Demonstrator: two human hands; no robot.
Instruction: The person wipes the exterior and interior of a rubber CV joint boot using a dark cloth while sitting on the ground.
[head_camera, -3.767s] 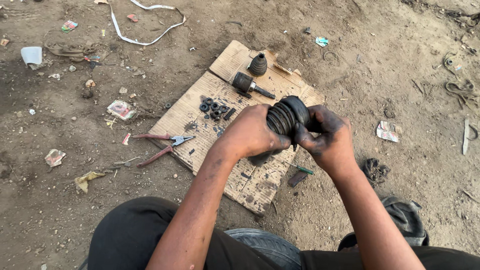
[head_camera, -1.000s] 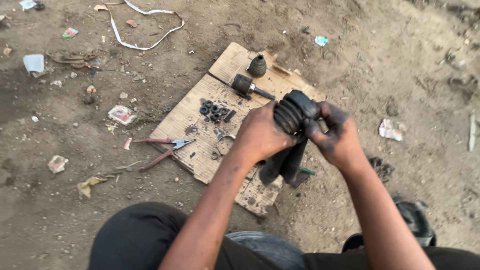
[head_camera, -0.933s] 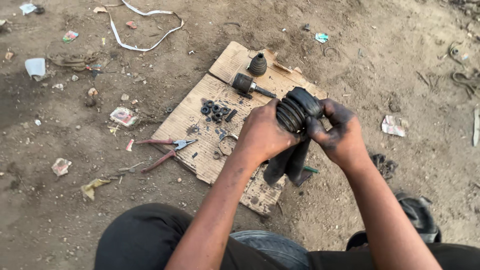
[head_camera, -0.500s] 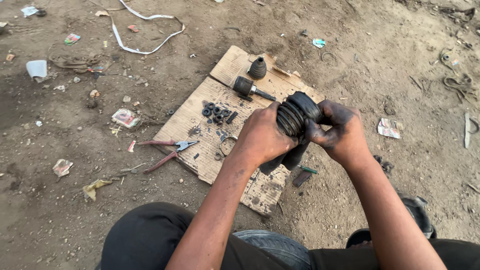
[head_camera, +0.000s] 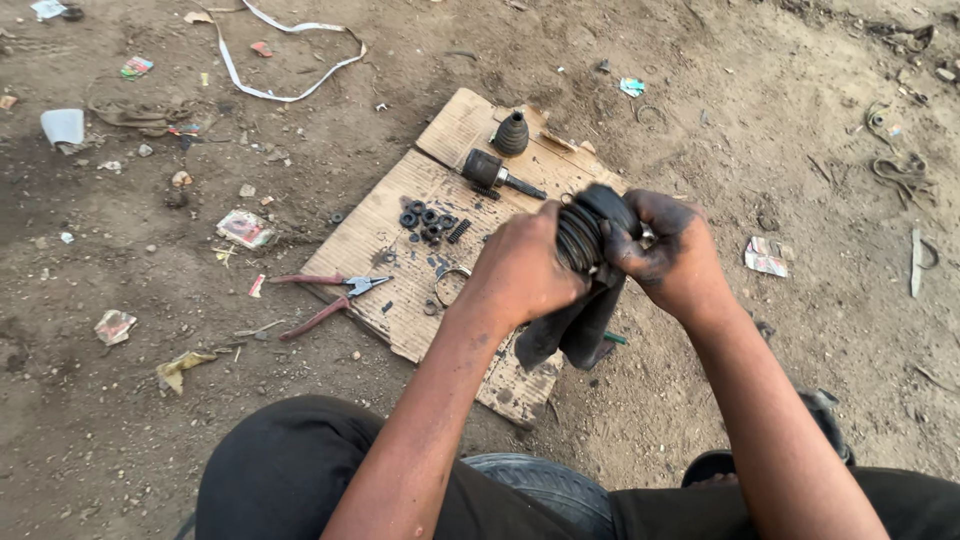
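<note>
Black ribbed rubber boot (head_camera: 588, 232) is clamped between both hands, held up over the right part of the cardboard sheet (head_camera: 400, 260). Left hand (head_camera: 522, 268) wraps its near-left side, right hand (head_camera: 672, 252) grips the right side, fingers greasy; a dark rag or sleeve (head_camera: 572, 330) hangs below them. By the look of it, the work on the boot is mid-way: it's off the surface and not on any shaft I can see. Loose parts lie untouched on the cardboard: a joint piece with a stub shaft (head_camera: 490, 172), a small cone boot (head_camera: 512, 133) at the far edge, some small rings (head_camera: 425, 218). Red-handled pliers (head_camera: 325, 296) lie off the left edge on the dirt.
</note>
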